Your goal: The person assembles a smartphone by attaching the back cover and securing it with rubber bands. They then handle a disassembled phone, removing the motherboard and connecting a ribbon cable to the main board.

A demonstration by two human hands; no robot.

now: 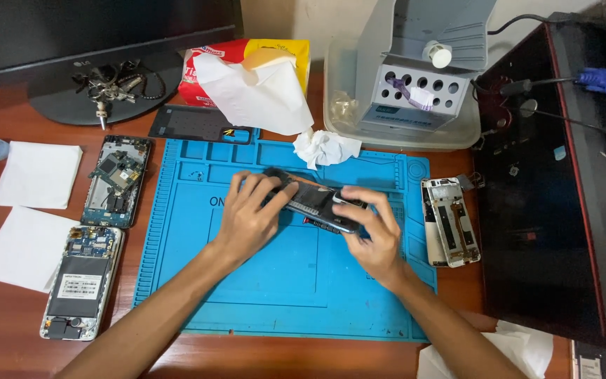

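Note:
Both hands hold one dark phone [315, 203] tilted above the blue repair mat [261, 281]. My left hand [250, 217] grips its left end, fingers curled over the top edge. My right hand [373, 228] grips its right end with the thumb on the near side. The phone's upper face is open, with dark inner parts showing. Something small and red shows just under the phone; I cannot tell what it is.
Two opened phones [116, 179] [82, 281] lie left of the mat beside white tissues [36, 174]. A black back cover [201, 125], tissue pack [247, 70] and crumpled tissue [325, 149] sit behind. A white opened phone [450, 221] lies to the right, by a black case [541, 182].

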